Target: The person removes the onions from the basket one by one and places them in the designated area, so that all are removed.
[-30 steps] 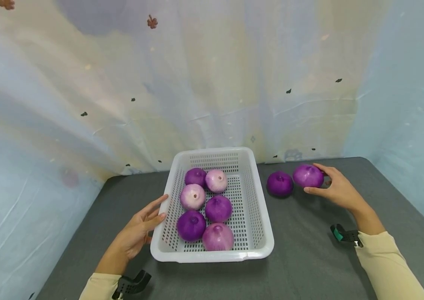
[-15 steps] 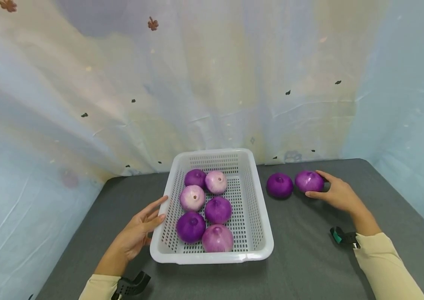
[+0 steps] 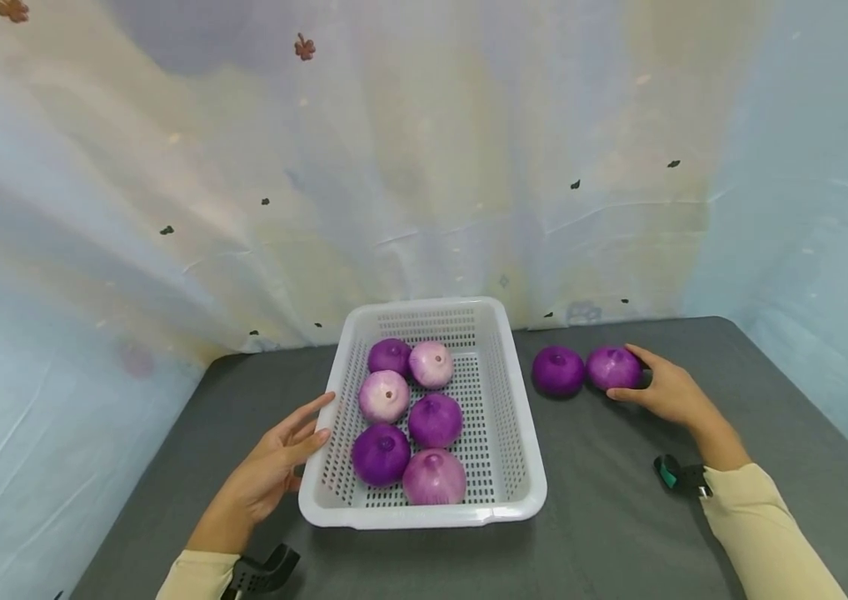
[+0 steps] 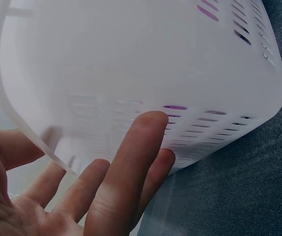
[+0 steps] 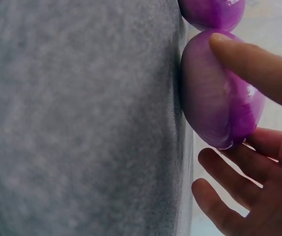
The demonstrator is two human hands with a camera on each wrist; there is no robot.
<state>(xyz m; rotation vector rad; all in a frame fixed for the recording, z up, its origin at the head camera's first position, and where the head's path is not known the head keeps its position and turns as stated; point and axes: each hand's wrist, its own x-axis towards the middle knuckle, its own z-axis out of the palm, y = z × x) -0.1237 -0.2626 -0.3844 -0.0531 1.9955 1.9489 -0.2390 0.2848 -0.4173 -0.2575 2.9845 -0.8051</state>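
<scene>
A white slotted basket [image 3: 503,400] on the grey table holds several purple and pale pink onions [image 3: 435,420]. My left hand [image 3: 285,450] lies flat against the basket's left wall [image 4: 155,59], fingers [image 4: 126,167] straight. Two more purple onions lie side by side on the table to the right of the basket. My right hand [image 3: 656,387] cups the right one [image 3: 611,367], which rests on the cloth touching its neighbour [image 3: 558,370]. In the right wrist view the thumb [image 5: 254,64] lies on this onion [image 5: 214,98] and the fingers curl behind it.
The grey table [image 3: 604,517] runs to a draped pale backdrop [image 3: 424,167] on the back and both sides. Black wrist mounts [image 3: 675,475] sit by each sleeve. The table's edge curves at the right rear corner.
My right hand lowered its onion from just above the table and brought it leftward to rest against the other loose onion. The left hand and the basket stayed put.
</scene>
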